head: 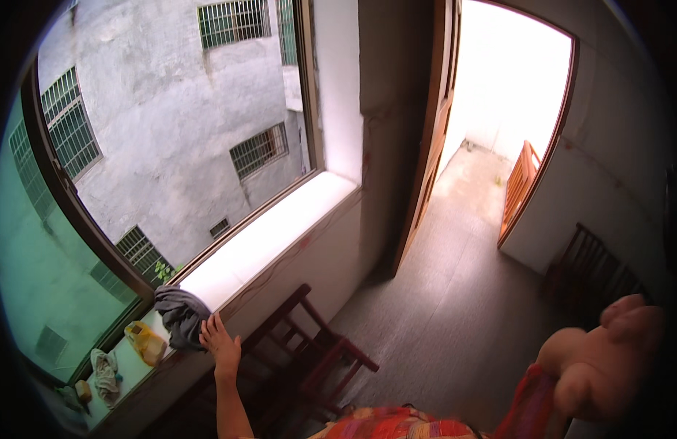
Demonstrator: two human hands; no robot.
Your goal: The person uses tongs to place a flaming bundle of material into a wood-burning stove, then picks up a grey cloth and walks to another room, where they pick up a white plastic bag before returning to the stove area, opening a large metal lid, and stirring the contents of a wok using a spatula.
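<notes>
My left hand (pixel 220 340) reaches to the windowsill with its fingers resting on a bunched dark grey cloth (pixel 183 317). The fingers are stretched out and the thumb stands apart from the cloth. At the lower right, very near the camera and blurred, is what looks like my right hand (pixel 601 356), raised with curled fingers. Whether it holds anything cannot be made out. The white windowsill (pixel 272 241) runs from the cloth up towards the right.
Further left on the sill lie a yellow plastic packet (pixel 145 343), a crumpled pale rag (pixel 105 376) and a small yellowish block (pixel 83 390). A dark red wooden chair (pixel 316 351) stands below the sill. Beyond are an open wooden door (pixel 426 164) and another slatted chair (pixel 596 263).
</notes>
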